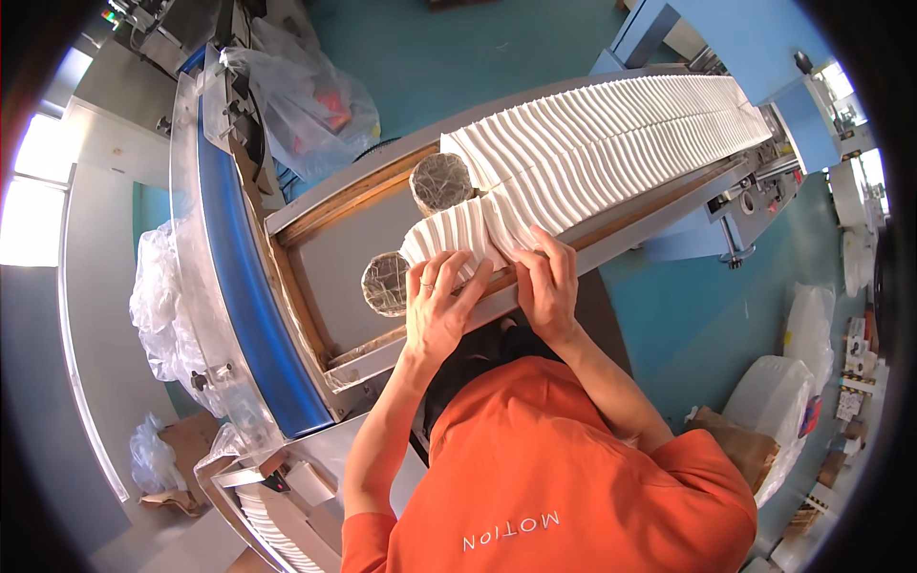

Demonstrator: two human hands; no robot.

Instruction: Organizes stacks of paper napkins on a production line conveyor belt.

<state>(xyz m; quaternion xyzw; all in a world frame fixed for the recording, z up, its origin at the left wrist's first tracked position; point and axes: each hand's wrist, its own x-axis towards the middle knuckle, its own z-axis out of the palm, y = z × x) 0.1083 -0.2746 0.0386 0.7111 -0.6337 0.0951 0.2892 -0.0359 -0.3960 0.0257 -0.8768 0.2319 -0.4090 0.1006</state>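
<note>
Two long rows of folded white paper sheets (pixel 611 143), standing on edge and packed face to face, lie in a long tray. At the left end of the near row, my left hand (pixel 441 304) is closed on a section of sheets (pixel 445 236), its thumb by a small gap in the row. Just to the right, my right hand (pixel 548 286) has bent fingers over the near edge of the same row. A round tape-wrapped block (pixel 387 284) touches the near row's end. Another tape-wrapped block (pixel 441 182) stands against the far row.
The tray (pixel 325 277) has brown-edged sides and a bare grey bottom at its left end. Across that end runs a blue belt (pixel 250 286) behind a clear guard. Light-blue machinery (pixel 735 48) stands at the far right. Plastic bags (pixel 306 100) hang beyond the tray.
</note>
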